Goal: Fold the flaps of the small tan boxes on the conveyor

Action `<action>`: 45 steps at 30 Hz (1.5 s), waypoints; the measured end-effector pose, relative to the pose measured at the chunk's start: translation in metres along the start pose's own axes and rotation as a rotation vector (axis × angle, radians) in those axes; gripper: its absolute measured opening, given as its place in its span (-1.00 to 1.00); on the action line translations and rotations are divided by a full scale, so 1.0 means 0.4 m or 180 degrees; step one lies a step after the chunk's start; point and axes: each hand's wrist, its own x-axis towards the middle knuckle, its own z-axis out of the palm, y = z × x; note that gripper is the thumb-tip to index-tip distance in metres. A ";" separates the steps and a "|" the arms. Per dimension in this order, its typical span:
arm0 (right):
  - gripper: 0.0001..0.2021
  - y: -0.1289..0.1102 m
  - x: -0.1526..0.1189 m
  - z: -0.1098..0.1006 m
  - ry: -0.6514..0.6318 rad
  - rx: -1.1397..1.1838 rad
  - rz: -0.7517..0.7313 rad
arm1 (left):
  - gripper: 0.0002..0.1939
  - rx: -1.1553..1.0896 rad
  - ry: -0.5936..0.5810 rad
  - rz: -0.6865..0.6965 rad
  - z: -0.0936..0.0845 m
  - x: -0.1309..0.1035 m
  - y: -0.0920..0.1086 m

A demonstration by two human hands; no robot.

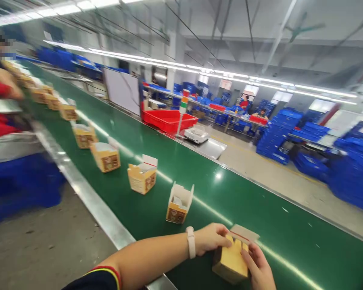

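Both my left hand [210, 238] and right hand [258, 269] clasp the small yellow cardboard carton [231, 262]; I judge it light, crushable, best gripped by its side walls.

A factory packing hall is shown. A long green conveyor belt [236, 193] is lined with small open cartons [142, 175]. Stacks of blue crates [278, 133] and a red tray [168, 119] are seen behind, with a scale [196, 133], worktables and strip lights overhead.
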 end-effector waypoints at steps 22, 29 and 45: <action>-0.55 -0.020 -0.235 0.150 0.0361 -0.1632 -0.3469 | -0.56 0.2339 0.2686 0.4010 -0.243 -0.307 0.019; -0.30 -0.006 -0.091 0.290 0.0066 -0.2017 -0.3544 | -0.09 0.2465 0.1620 0.2176 -0.299 -0.205 0.018; -0.80 0.009 -0.074 0.219 -0.0729 -0.2056 -0.2380 | -0.55 0.3084 0.0514 0.2501 -0.191 -0.168 0.016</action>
